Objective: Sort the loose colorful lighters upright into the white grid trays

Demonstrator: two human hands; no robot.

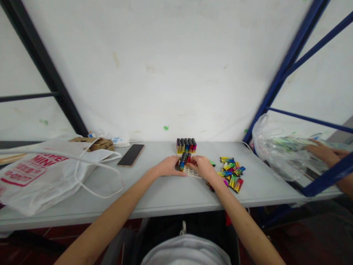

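Note:
My left hand (170,166) is closed around the left side of a white tray with small round sockets (193,172), its thumb along the front edge. Several multicoloured lighters (182,162) with black tops stand upright at the tray's left end. Over the tray, my right hand (202,165) has its fingers pinched at a red lighter (188,158); the fingertips partly hide it. To the right of that hand lies a loose heap of colourful lighters (233,171), some hidden by my forearm.
Behind my hands stands a block of upright lighters (186,145). A phone (131,155) lies to the left, near a white plastic bag (46,173), a loose white cable (96,195) and a cardboard box (102,144). Past the blue frame (275,84), another person's hands (322,151) touch clear plastic wrapping.

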